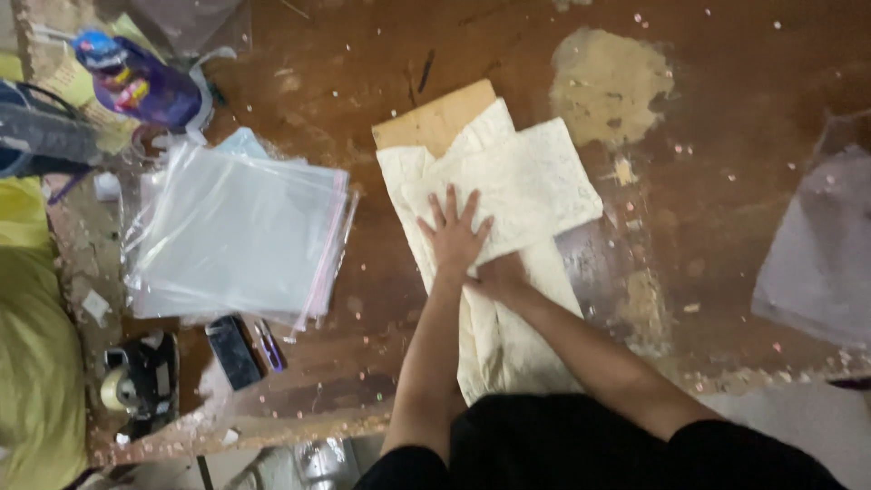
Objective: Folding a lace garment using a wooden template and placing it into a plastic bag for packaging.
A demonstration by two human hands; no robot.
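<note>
Folding step: left hand (pixel 454 238) flat, grip open, pressing cream cloth (pixel 522 181) at tabletop (pixel 726 109) centre, right hand (pixel 499 275) tucked under fold, grip unclear; clear bags (pixel 236 231) at 9 o'clock; next likely smoothing crease.

Stack of clear flat poly bags (pixel 238 231), pink seal strip on right edge, at worktop left side. Small dark phone (pixel 233 351), screen off, near front-left edge.

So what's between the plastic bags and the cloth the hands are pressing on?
Just bare brown table, flecked with small scraps, in the head view. The plastic bags lie to the left of the cream cloth, and nothing sits between them.
</note>
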